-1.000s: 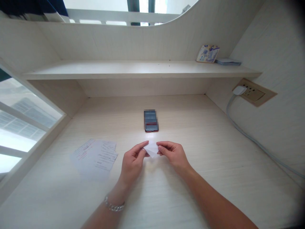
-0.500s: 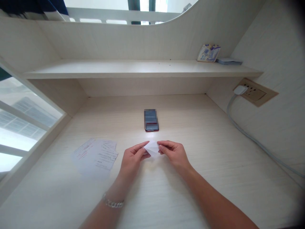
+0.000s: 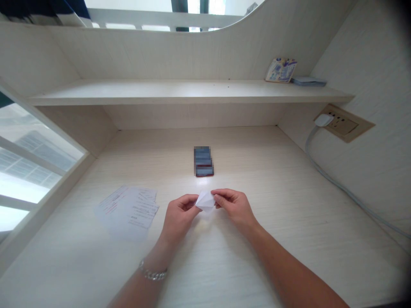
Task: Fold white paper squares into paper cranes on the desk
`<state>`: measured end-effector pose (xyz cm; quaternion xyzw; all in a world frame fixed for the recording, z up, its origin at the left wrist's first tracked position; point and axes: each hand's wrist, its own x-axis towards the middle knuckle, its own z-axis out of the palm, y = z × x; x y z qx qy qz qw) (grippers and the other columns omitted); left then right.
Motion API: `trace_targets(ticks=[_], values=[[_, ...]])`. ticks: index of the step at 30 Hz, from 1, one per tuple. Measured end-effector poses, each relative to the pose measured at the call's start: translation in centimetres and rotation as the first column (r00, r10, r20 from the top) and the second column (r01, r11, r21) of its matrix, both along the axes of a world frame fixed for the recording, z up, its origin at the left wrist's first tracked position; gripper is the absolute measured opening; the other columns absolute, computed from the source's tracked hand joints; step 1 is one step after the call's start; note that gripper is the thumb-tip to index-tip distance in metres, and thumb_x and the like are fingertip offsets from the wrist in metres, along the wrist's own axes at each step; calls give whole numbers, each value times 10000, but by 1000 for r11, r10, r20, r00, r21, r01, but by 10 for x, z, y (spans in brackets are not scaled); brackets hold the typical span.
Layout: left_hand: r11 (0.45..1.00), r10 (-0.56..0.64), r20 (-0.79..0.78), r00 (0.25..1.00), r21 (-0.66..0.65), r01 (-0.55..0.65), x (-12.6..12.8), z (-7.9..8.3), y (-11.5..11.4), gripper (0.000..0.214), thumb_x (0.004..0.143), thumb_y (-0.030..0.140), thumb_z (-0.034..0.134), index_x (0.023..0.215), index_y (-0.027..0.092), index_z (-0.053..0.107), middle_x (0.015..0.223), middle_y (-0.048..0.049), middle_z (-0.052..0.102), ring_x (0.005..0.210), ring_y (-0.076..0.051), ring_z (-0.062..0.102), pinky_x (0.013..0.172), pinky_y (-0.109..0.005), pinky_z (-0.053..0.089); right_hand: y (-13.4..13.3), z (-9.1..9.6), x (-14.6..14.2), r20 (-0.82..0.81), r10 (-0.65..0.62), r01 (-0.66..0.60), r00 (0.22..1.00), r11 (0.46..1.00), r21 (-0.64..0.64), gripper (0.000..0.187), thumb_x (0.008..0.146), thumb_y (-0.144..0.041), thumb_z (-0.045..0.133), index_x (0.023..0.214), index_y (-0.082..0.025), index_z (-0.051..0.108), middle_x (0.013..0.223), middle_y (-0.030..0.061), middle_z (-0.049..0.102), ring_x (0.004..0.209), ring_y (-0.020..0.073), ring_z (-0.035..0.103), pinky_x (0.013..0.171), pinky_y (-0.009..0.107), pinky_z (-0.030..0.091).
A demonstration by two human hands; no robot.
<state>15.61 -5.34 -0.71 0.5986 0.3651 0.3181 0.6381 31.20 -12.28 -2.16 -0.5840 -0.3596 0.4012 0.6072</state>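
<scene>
A small folded piece of white paper point(image 3: 205, 201) is held up between my two hands, over the middle of the desk. My left hand point(image 3: 180, 214) pinches its left corner between thumb and fingers. On the opposite corner, my right hand point(image 3: 235, 207) has thumb and fingertips closed. Creases and angled faces show on the paper. Just beyond it lies a phone point(image 3: 203, 161) with a blurred screen. A silver chain bracelet point(image 3: 153, 273) circles my left wrist.
Loose sheets of paper with handwriting point(image 3: 126, 214) lie on the desk at the left. A shelf point(image 3: 192, 90) runs across the back, bearing a small printed packet point(image 3: 281, 70) and a flat stack point(image 3: 308, 81). On the right wall, a charger point(image 3: 323, 120) with a grey cable point(image 3: 340, 188) fills a socket.
My left fingers have drawn in and regripped the paper's left corner. The folded paper has turned slightly, showing more of its creased faces. My right hand has stayed nearly still.
</scene>
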Motion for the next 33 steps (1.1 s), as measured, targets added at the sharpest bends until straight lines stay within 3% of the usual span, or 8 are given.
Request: trace_targets(ticks=[6, 11, 17, 23, 28, 33], values=[[1000, 17, -18, 1000, 21, -17, 0, -4, -2, 138, 617, 147, 695, 742, 148, 637, 714, -17, 668, 687, -153, 617, 615, -217, 465, -1, 1, -2, 14, 96, -96, 995, 995, -8, 178, 731, -277, 638, 836, -148, 702, 648, 25, 654, 584, 122, 582, 579, 255, 485], [1000, 9, 79, 997, 4, -9, 3, -3, -6, 451, 606, 127, 707, 1021, 199, 547, 769, -3, 660, 658, -142, 612, 568, -215, 457, -1, 2, -6, -20, 141, -141, 990, 990, 22, 145, 736, -274, 637, 801, -149, 668, 624, 1, 623, 573, 111, 565, 564, 238, 465], [993, -5, -49, 999, 116, 11, 3, -1, -6, 169, 659, 181, 670, 824, 143, 666, 835, -63, 686, 746, -176, 625, 661, -244, 473, 0, 0, -6, -89, 160, -160, 983, 987, 9, 210, 734, -339, 636, 802, -143, 670, 612, 4, 605, 572, 114, 548, 574, 251, 462], [990, 46, -96, 994, 134, -33, 2, -5, -6, 165, 696, 245, 654, 828, 147, 671, 784, -42, 685, 699, -158, 606, 612, -225, 453, 0, -2, -9, -193, 174, -180, 966, 983, -15, 209, 691, -323, 682, 819, -158, 689, 684, 16, 638, 592, 111, 553, 600, 258, 470], [994, -3, -94, 996, 111, 13, 3, -5, -8, 198, 747, 257, 602, 897, 156, 682, 795, -38, 689, 727, -167, 602, 605, -222, 439, 0, -5, -8, -243, 168, -179, 955, 984, -24, 202, 681, -322, 699, 794, -155, 692, 665, 17, 639, 572, 103, 546, 575, 243, 458], [999, -23, -107, 994, 43, 28, 4, -6, -8, 230, 780, 316, 565, 898, 158, 684, 737, -32, 680, 624, -144, 580, 535, -213, 417, 0, -7, -7, -340, 165, -186, 926, 982, -29, 214, 666, -332, 716, 772, -150, 683, 684, 26, 647, 583, 106, 556, 578, 242, 449]])
